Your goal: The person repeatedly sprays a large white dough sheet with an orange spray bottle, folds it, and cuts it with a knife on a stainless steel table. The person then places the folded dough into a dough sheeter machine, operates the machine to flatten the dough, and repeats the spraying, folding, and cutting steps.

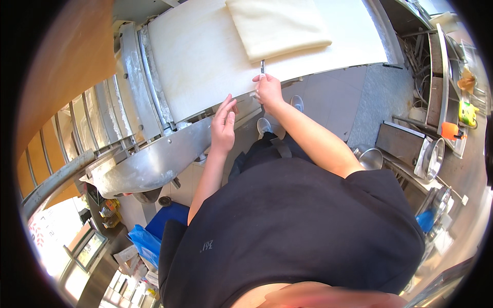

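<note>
A thick folded slab of pale dough (283, 29) lies on the white work surface (192, 57) before me. My right hand (269, 92) is at the near edge of that surface, closed around a small narrow tool with a metal blade (262, 66). Its tip points away from me and reaches close to the dough's near corner; whether they touch I cannot tell. The handle is hidden in my fist. My left hand (224, 125) hovers left of it, by the machine's edge, fingers extended and slightly apart, holding nothing.
On the left stands a floury metal machine with a roller housing (133, 77), a curved steel cover (154, 154) and a barred guard (77, 127). A steel pot (368, 156) and metal shelving (435, 77) are at the right. A blue bag (144, 242) is at lower left.
</note>
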### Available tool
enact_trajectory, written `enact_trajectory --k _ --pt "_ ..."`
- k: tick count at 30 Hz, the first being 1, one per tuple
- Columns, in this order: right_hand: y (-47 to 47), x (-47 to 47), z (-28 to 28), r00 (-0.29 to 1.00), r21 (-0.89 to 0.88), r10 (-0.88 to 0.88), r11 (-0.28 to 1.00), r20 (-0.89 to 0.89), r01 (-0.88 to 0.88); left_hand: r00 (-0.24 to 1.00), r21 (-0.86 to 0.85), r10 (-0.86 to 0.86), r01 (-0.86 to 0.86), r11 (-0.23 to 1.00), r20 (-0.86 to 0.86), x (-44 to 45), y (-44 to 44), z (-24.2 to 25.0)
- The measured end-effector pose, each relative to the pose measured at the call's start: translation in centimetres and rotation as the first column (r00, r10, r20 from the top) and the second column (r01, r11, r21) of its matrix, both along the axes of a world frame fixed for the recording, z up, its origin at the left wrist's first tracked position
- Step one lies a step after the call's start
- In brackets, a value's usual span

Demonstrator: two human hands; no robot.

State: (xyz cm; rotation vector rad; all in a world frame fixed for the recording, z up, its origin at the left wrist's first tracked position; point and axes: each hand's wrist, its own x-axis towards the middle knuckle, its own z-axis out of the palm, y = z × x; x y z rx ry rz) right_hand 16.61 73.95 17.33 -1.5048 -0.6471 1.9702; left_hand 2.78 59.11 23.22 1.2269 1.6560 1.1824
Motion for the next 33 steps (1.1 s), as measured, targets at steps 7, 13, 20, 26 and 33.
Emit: enact_trajectory --k 7,13,20,26,33 --pt "-3.9 -3.3 1.2 0.860 0.141 0.506 0.848 0.066 -0.510 0.995 0.087 0.054 -0.047 0.995 -0.080 0.4 -1.5 2.7" --pt "2.8 12.8 1.8 1.000 0.414 0.012 0.910 -0.003 -0.010 0.981 0.018 0.187 -0.188 0.982 0.045 1.6 -4.2 4.4" --pt "26.1 43.7 -1.4 0.354 0.731 -0.684 0.683 0.638 0.003 0.916 -0.317 0.396 -0.392 0.864 -0.055 3.3 -12.0 -0.5" --pt "41.5 59.2 -12.4 -0.366 -0.407 0.237 0.755 0.900 -0.513 0.716 -0.664 0.633 -0.629 0.404 -0.293 6.7 -24.9 -9.2" --pt "46.5 56.5 -13.2 0.186 0.043 0.065 0.850 0.980 -0.526 0.775 -0.882 0.588 -0.422 0.209 -0.231 15.0 -35.4 -10.8"
